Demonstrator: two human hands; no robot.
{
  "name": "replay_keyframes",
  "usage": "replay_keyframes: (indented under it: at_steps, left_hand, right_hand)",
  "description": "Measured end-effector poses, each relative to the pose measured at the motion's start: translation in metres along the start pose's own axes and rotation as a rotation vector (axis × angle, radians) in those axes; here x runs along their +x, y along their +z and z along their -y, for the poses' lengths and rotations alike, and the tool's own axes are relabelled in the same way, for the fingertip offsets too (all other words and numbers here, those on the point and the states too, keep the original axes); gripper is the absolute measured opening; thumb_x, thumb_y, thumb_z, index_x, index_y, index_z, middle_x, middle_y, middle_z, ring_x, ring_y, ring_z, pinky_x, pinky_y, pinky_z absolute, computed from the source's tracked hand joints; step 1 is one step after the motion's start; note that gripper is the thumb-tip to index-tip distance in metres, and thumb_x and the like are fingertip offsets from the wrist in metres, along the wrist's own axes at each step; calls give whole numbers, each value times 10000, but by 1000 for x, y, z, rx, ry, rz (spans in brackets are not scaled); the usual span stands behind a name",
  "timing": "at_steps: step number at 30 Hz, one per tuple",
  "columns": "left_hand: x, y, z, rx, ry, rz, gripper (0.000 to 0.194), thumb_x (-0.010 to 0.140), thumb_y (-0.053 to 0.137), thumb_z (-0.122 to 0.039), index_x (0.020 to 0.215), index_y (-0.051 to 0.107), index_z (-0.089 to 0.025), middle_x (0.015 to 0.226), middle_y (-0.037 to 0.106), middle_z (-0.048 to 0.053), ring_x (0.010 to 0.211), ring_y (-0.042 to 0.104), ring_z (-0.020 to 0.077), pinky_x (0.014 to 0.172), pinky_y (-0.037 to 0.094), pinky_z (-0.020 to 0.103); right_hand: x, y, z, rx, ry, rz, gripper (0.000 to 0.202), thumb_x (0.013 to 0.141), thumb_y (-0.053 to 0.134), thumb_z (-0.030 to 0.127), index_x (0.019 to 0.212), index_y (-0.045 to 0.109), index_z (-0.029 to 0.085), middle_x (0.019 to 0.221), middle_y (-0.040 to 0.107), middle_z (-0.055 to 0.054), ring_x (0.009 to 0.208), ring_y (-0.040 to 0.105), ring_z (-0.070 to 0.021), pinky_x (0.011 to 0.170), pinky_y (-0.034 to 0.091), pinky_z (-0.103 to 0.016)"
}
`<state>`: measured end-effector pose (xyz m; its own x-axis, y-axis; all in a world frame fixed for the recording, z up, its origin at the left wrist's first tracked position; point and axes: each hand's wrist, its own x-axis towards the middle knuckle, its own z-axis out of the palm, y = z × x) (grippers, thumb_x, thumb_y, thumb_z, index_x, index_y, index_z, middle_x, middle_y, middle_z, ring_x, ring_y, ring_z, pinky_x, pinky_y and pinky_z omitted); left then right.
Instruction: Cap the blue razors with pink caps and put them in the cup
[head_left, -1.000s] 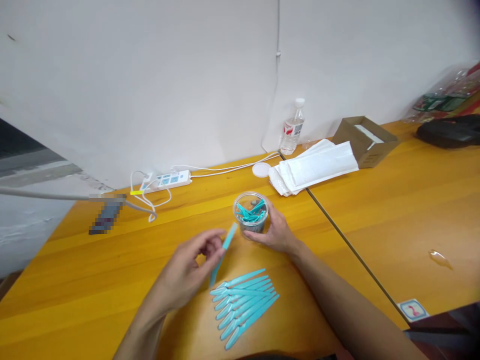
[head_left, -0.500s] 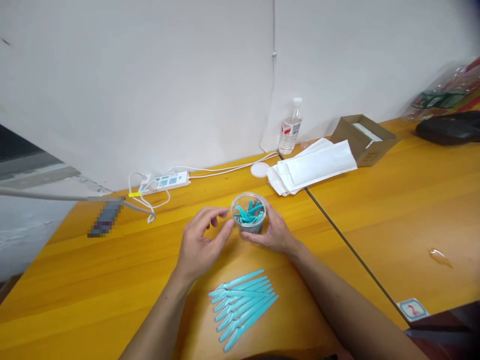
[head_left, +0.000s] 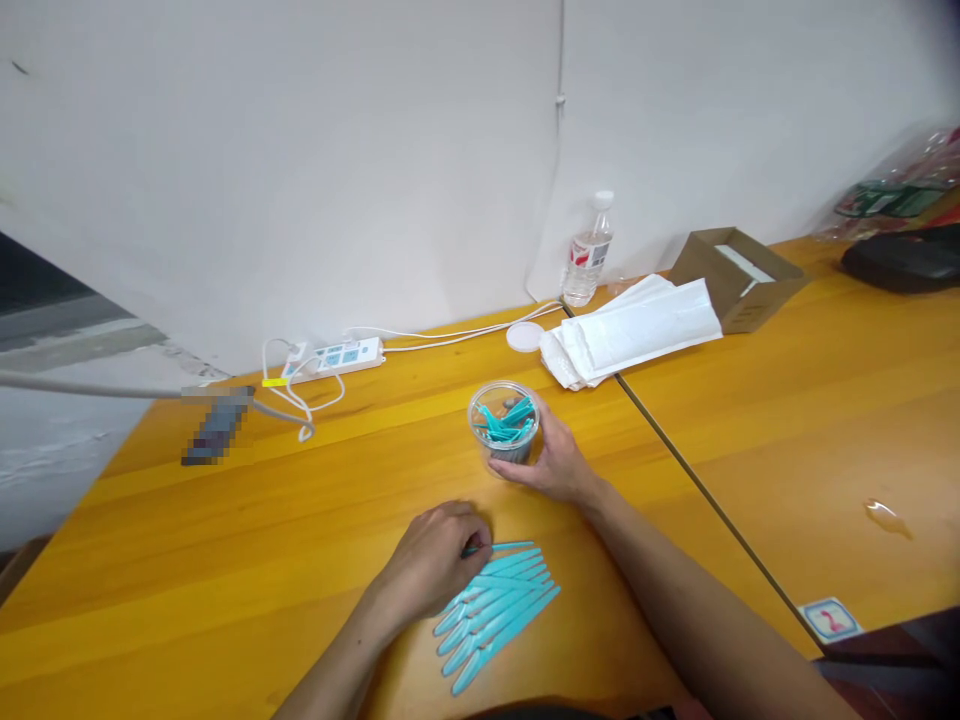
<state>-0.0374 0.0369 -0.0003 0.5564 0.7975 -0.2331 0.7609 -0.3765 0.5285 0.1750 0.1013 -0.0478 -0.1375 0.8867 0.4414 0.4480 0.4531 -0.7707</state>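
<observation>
A clear round tub (head_left: 504,425) with several teal pieces inside stands on the wooden table, and my right hand (head_left: 553,455) is wrapped round its right side. Nearer to me, several teal sticks (head_left: 499,610) lie fanned out in a row. My left hand (head_left: 450,550) is over the far end of the row, its thumb and fingers pinched on a teal stick (head_left: 516,546) at the top. The fingers partly cover that stick and the left ends of the ones beside it.
At the back are a power strip (head_left: 341,358) with white cables, a round lid (head_left: 525,336), a water bottle (head_left: 589,255), white envelopes (head_left: 637,330) and a cardboard box (head_left: 739,280). A phone (head_left: 217,428) lies left; a black case (head_left: 900,260) sits far right.
My left hand has moved from beside the tub down to the teal sticks and closed on the farthest one. My right hand still holds the tub.
</observation>
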Motion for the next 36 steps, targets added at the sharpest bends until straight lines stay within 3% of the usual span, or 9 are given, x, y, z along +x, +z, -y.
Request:
replay_keyframes:
  at_steps: [4,8,11,14,18,22,25,29,36]
  left_hand:
    - [-16,-27,2,-237,34,-142,125,929,561,-241,872,667,-207,818,662,5,755,598,131,687,457,229]
    - [-20,-65,-10,-477,128,-643,282,909,629,-237,1190,615,-229,917,662,20,794,633,133,734,531,254]
    - [9,-79,-28,-510,284,-1007,288,892,653,-214,1179,638,-233,987,671,38,816,660,144,758,559,290]
    - [49,-78,-37,-418,383,-1113,147,899,642,-218,1043,672,-203,969,692,48,868,669,159,828,551,323]
    - [62,-64,-24,-221,292,-923,274,897,645,-275,1161,642,-201,1137,698,94,1084,639,219,998,481,407]
    - [23,-45,-5,-246,130,-756,256,907,633,-289,1149,643,-205,1096,712,75,1023,654,201,950,486,355]
    - [-4,-28,-2,-227,109,-380,129,928,599,-292,937,702,-214,913,721,32,839,663,158,792,492,269]
    - [-14,-8,-5,-62,91,7,157,846,695,-304,993,737,-272,981,723,12,895,671,185,771,460,266]
    - [-12,2,0,-37,94,55,139,906,580,-195,859,705,-231,865,685,5,824,633,145,738,439,236]
  right_hand:
    - [0,0,0,10,-3,3,953,702,810,465,1476,315,211,1368,583,-139,1255,578,-287,1086,456,-449]
    - [1,0,1,22,-5,-4,949,696,815,455,1474,325,223,1372,583,-130,1263,571,-291,1090,452,-458]
    - [1,-1,4,37,-6,-9,946,691,820,453,1468,333,223,1380,577,-125,1263,569,-290,1093,450,-455]
    - [2,-1,6,41,-8,-8,948,694,820,446,1473,324,230,1388,569,-122,1265,567,-290,1094,448,-458]
    - [2,-2,5,27,-43,-7,939,712,808,433,1482,308,234,1436,524,-127,1313,527,-287,1111,434,-452]
    - [1,-1,2,15,-34,1,965,708,809,458,1492,298,221,1391,561,-139,1280,557,-292,1099,446,-453]
    - [0,0,0,17,-29,-11,974,703,812,464,1491,299,214,1374,573,-137,1269,565,-292,1096,450,-449]
    - [1,1,0,2,-41,-30,944,706,809,459,1474,325,202,1378,564,-142,1272,558,-290,1099,445,-444]
    - [0,1,1,6,-18,-16,948,705,808,460,1471,325,181,1367,578,-151,1259,571,-294,1096,447,-446]
